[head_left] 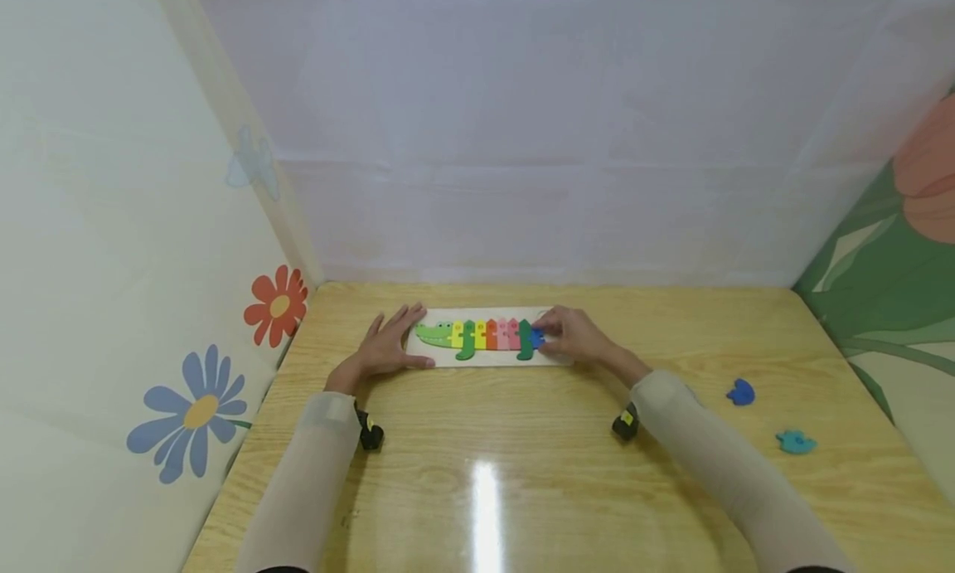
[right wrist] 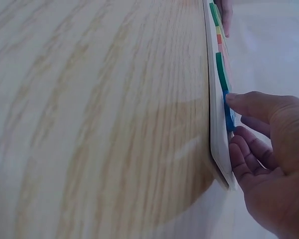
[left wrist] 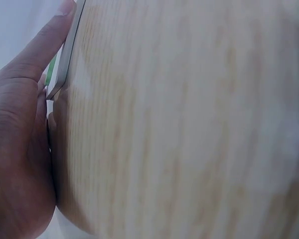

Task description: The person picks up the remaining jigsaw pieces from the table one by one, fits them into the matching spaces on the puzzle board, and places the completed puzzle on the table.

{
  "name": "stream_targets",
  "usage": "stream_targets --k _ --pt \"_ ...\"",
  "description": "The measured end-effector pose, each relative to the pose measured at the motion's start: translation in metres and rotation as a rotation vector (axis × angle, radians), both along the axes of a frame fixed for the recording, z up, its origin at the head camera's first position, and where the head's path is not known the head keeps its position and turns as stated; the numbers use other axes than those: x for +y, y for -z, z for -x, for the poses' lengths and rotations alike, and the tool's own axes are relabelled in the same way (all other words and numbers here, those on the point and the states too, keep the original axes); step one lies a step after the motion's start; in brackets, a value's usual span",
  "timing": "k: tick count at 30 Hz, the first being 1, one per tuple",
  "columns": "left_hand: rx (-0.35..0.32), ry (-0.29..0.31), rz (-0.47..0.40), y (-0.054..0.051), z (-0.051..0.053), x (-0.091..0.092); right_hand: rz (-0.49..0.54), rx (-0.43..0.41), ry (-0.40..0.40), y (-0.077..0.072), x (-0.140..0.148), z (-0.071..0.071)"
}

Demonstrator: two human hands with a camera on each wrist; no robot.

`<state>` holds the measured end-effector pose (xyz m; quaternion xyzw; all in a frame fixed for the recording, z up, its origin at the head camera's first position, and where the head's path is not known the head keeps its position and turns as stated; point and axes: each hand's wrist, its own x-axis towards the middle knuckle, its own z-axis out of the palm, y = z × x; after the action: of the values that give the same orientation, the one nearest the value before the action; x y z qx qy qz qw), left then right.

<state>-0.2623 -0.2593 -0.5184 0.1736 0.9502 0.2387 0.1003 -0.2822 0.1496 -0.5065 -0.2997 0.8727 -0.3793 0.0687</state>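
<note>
A white board (head_left: 485,359) lies on the table, bearing a crocodile made of coloured pieces: a light green head (head_left: 434,335), yellow, orange and pink segments, and dark green legs. My left hand (head_left: 382,347) rests at the board's left end with fingers spread, its thumb (left wrist: 50,42) along the near edge in the left wrist view. At the right end of the row, my right hand (head_left: 578,337) holds a blue piece (right wrist: 228,112) between thumb and fingers, against the board beside the dark green leg piece (right wrist: 221,69). The fingers hide part of the board's right end.
On the table (head_left: 485,415) to the right lie a dark blue piece (head_left: 741,392) and, nearer, a teal piece (head_left: 796,442). Pale cloth walls stand behind and at the left, with printed flowers (head_left: 200,411); a printed plant covers the right wall.
</note>
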Motion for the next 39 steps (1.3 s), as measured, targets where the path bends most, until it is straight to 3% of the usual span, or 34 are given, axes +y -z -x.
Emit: stream_targets --k 29,39 --pt "0.012 0.01 -0.004 -0.001 0.0 0.001 0.109 0.127 -0.039 -0.006 0.02 -0.025" --pt "0.021 0.004 -0.023 -0.001 -0.003 0.002 0.068 0.091 0.036 -0.014 0.035 -0.037"
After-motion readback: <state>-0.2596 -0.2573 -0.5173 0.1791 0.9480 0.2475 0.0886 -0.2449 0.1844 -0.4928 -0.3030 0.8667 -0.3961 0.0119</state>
